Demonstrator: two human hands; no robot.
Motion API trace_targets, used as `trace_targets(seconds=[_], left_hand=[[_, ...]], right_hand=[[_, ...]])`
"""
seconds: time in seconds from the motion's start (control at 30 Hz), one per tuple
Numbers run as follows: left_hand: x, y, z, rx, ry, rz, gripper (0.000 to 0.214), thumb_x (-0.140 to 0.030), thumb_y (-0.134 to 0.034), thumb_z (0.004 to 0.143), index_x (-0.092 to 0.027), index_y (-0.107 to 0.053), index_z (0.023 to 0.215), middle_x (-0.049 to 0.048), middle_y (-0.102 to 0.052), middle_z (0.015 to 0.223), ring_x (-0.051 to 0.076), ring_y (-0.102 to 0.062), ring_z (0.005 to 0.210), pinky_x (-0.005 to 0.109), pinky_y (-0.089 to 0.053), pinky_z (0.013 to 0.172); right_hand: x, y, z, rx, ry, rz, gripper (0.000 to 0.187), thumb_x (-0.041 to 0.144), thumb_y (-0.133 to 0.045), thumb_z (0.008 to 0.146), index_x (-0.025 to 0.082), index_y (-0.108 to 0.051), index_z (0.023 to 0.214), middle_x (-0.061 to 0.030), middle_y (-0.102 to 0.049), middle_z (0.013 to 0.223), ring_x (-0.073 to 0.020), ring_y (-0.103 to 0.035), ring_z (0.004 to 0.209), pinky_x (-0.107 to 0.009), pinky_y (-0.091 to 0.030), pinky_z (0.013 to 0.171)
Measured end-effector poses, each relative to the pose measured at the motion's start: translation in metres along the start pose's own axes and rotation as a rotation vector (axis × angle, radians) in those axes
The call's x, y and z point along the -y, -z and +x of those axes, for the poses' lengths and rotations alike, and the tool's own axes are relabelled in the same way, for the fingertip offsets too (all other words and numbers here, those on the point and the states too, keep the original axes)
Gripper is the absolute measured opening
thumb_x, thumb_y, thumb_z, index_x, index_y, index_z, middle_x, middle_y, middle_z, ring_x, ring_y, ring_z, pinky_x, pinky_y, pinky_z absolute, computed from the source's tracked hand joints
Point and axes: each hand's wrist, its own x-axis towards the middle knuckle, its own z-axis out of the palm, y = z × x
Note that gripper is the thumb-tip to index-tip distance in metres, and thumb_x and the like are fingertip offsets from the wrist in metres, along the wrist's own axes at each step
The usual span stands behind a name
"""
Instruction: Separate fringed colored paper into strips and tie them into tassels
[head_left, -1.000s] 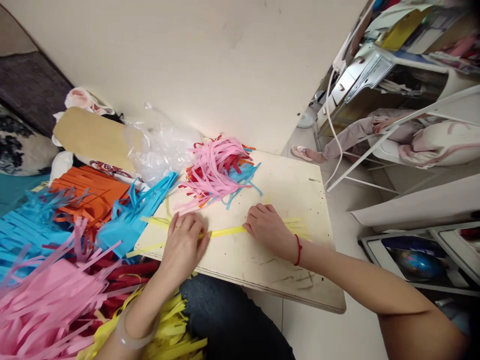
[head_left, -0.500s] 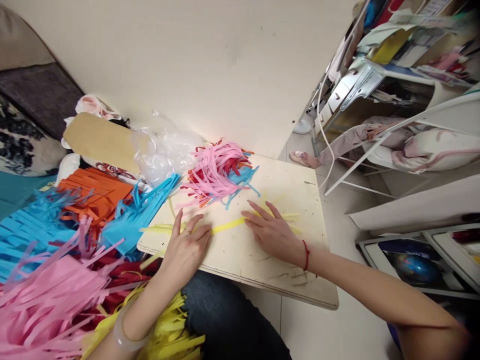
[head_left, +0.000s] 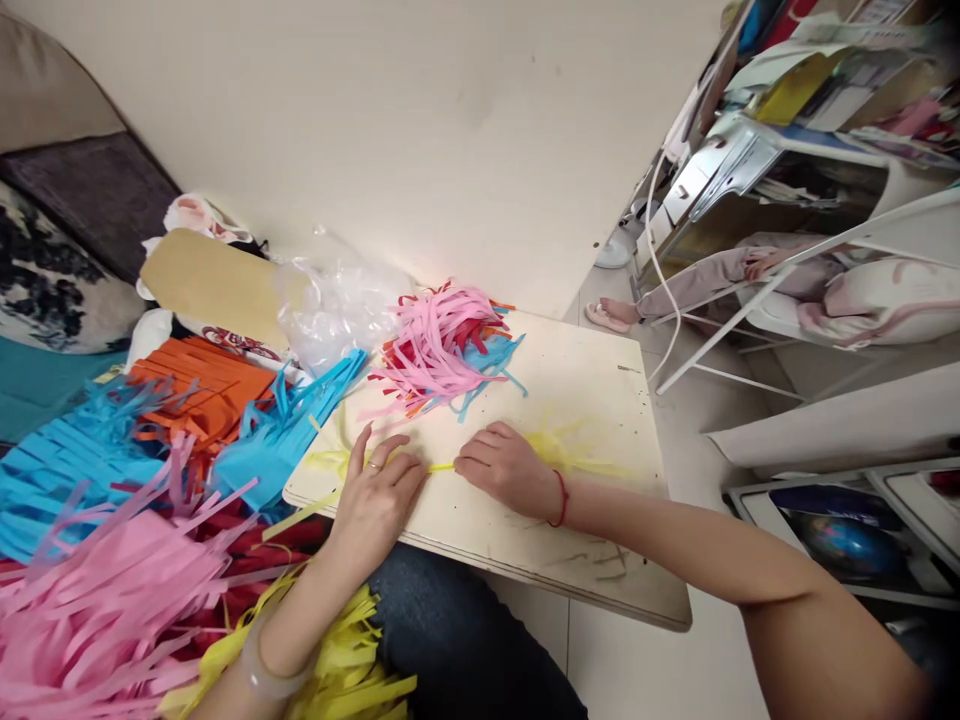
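Note:
A bundle of yellow paper strips (head_left: 577, 450) lies across a pale wooden board (head_left: 600, 380) on my lap. My left hand (head_left: 375, 500) presses on the left part of the bundle, thumb and fingers pinched at its middle, index finger stretched out. My right hand (head_left: 506, 468) is curled over the bundle just to the right of the left hand, fingers bent down on the strips. The yellow strips fan out and look blurred beyond my right wrist. A pile of pink, red and blue strips (head_left: 442, 345) rests at the board's far edge.
Heaps of cut paper lie at the left: blue fringe (head_left: 285, 425), orange sheets (head_left: 199, 385), pink strips (head_left: 97, 600), yellow strips (head_left: 345, 670). A crumpled clear plastic bag (head_left: 337, 305) and a tan board (head_left: 217, 280) sit by the wall. White racks with clothes (head_left: 810, 270) stand at the right.
My right hand slid left along the yellow strips toward my left hand and its fingers curled from flat to bent. The strips behind it bunched together. My left hand stayed put.

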Motion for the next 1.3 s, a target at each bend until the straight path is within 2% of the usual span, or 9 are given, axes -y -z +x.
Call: trace_targets(seconds=[0.13, 0.3, 0.37, 0.6, 0.73, 0.87, 1.1, 1.2, 1.3], left_hand=[[0.005, 0.000, -0.009, -0.061, 0.121, -0.119, 0.009, -0.021, -0.059, 0.087, -0.023, -0.068, 0.085, 0.0007, -0.073, 0.087, 0.025, -0.059, 0.106, 0.056, -0.031, 0.106], [0.014, -0.001, -0.013, -0.017, 0.237, -0.282, 0.010, -0.029, -0.064, 0.084, -0.023, -0.067, 0.076, 0.0027, -0.072, 0.093, 0.026, -0.057, 0.109, 0.054, -0.035, 0.103], [0.017, -0.002, -0.013, -0.009, 0.263, -0.311, 0.011, -0.031, -0.064, 0.083, -0.023, -0.066, 0.075, 0.0035, -0.072, 0.094, 0.026, -0.057, 0.110, 0.053, -0.035, 0.103], [0.015, 0.002, -0.013, -0.031, 0.217, -0.211, 0.010, -0.030, -0.061, 0.086, -0.024, -0.066, 0.080, 0.0033, -0.072, 0.093, 0.028, -0.056, 0.110, 0.058, -0.029, 0.105], [0.013, 0.006, -0.011, 0.017, 0.212, -0.193, 0.011, -0.028, -0.057, 0.087, -0.024, -0.067, 0.085, 0.0039, -0.070, 0.098, 0.029, -0.054, 0.112, 0.057, -0.030, 0.104], [0.012, 0.008, -0.009, 0.081, 0.229, -0.197, 0.014, -0.027, -0.053, 0.089, -0.022, -0.066, 0.087, 0.0061, -0.066, 0.102, 0.027, -0.053, 0.112, 0.052, -0.035, 0.103], [0.007, 0.006, -0.003, 0.127, 0.246, -0.051, 0.019, -0.029, -0.051, 0.089, -0.018, -0.060, 0.078, 0.0101, -0.061, 0.097, 0.029, -0.052, 0.104, 0.050, -0.041, 0.094], [0.005, 0.005, -0.001, 0.147, 0.244, 0.002, 0.016, -0.028, -0.052, 0.088, -0.017, -0.061, 0.082, 0.0114, -0.061, 0.097, 0.031, -0.052, 0.105, 0.049, -0.045, 0.089], [0.003, 0.002, -0.001, 0.109, 0.142, 0.005, 0.016, -0.019, -0.052, 0.087, -0.021, -0.065, 0.095, 0.0089, -0.063, 0.105, 0.031, -0.049, 0.115, 0.056, -0.037, 0.101]], right_hand=[[-0.010, 0.004, -0.020, -0.052, -0.153, 0.145, 0.020, 0.022, -0.049, 0.095, 0.018, -0.065, 0.084, -0.0030, -0.067, 0.083, -0.0140, -0.055, 0.085, -0.030, -0.035, 0.077], [-0.014, 0.003, -0.026, -0.079, -0.384, 0.429, 0.019, 0.031, -0.064, 0.086, 0.018, -0.063, 0.072, -0.0029, -0.066, 0.077, -0.0155, -0.058, 0.081, -0.029, -0.041, 0.076], [-0.013, 0.003, -0.026, -0.085, -0.423, 0.467, 0.021, 0.032, -0.067, 0.084, 0.018, -0.062, 0.069, -0.0034, -0.066, 0.076, -0.0158, -0.058, 0.080, -0.030, -0.043, 0.076], [-0.011, 0.009, -0.034, -0.097, -0.233, 0.223, 0.019, 0.020, -0.050, 0.094, 0.020, -0.066, 0.083, -0.0024, -0.068, 0.086, -0.0144, -0.057, 0.090, -0.032, -0.038, 0.085], [-0.013, 0.009, -0.034, -0.098, -0.336, 0.341, 0.015, 0.025, -0.057, 0.090, 0.020, -0.067, 0.079, -0.0027, -0.067, 0.084, -0.0159, -0.055, 0.089, -0.032, -0.039, 0.082], [-0.008, 0.012, -0.028, -0.043, -0.486, 0.423, 0.010, 0.019, -0.061, 0.084, 0.018, -0.063, 0.075, -0.0050, -0.064, 0.087, -0.0187, -0.053, 0.090, -0.034, -0.039, 0.082], [-0.005, 0.013, -0.014, 0.091, -0.584, 0.355, 0.011, 0.012, -0.060, 0.077, 0.017, -0.053, 0.070, -0.0041, -0.061, 0.089, -0.0180, -0.052, 0.088, -0.032, -0.037, 0.079], [-0.006, 0.015, -0.009, 0.161, -0.548, 0.279, 0.008, 0.013, -0.059, 0.078, 0.016, -0.055, 0.073, -0.0052, -0.062, 0.090, -0.0184, -0.052, 0.088, -0.032, -0.037, 0.077], [-0.003, 0.016, -0.007, 0.135, -0.375, 0.152, 0.010, 0.011, -0.056, 0.083, 0.018, -0.062, 0.089, -0.0063, -0.064, 0.105, -0.0214, -0.052, 0.103, -0.037, -0.035, 0.085]])
